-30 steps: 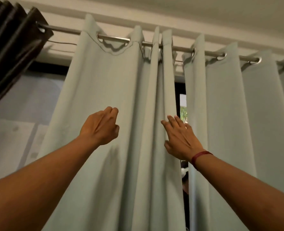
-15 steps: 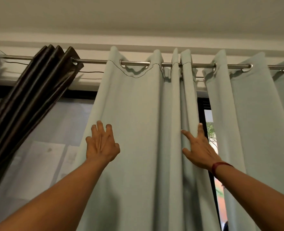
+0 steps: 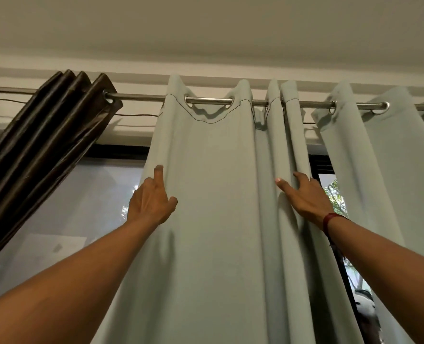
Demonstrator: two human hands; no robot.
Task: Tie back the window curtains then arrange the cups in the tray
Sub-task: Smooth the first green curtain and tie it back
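Curtain step: pale green curtain (image 3: 218, 219) hangs spread on rod (image 3: 141, 96), right hand (image 3: 305, 197) grips its pleats, left hand (image 3: 152, 198) on its left edge, index straight, grip unclear; next, probably bunch it for tying.

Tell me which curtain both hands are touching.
The middle pale green curtain; the dark brown curtain bunched left and the pale one right hang untouched.

Both arms raised; left hand (image 3: 151, 202) fingers straight, thumb spread; right hand (image 3: 307, 198) fingers part-hidden.
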